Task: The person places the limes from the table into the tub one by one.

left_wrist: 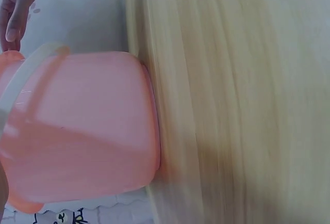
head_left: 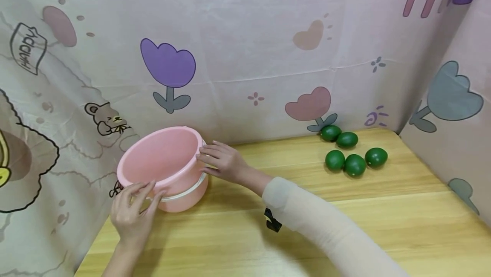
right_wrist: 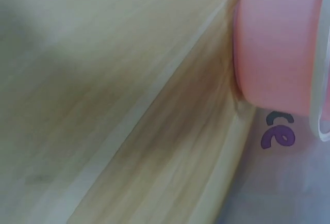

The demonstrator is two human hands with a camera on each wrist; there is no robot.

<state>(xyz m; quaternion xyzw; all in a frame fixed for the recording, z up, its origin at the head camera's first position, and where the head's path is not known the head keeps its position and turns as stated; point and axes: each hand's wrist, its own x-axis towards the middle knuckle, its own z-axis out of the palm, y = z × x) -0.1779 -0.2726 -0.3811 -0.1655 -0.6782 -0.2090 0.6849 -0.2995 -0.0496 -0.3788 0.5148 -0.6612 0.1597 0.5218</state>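
A pink bucket (head_left: 184,191) with a white handle (head_left: 184,192) stands near the back left of the wooden table, its open top towards me. My left hand (head_left: 130,213) pinches the near rim, fingertips over the edge and thumb outside. On the bucket's right side, my right hand (head_left: 226,164) holds the rim, with the thumb lower on the outer wall. In the left wrist view the bucket (left_wrist: 87,126) fills the left part, and my right hand (left_wrist: 18,15) touches its rim. The right wrist view shows the bucket's lower wall (right_wrist: 278,48) at the right edge.
Several dark green round fruits (head_left: 354,165) lie at the back right of the wooden table (head_left: 238,243). Printed cloth (head_left: 245,34) hangs behind and at both sides. A small black object (head_left: 272,220) shows beside my right sleeve (head_left: 314,213).
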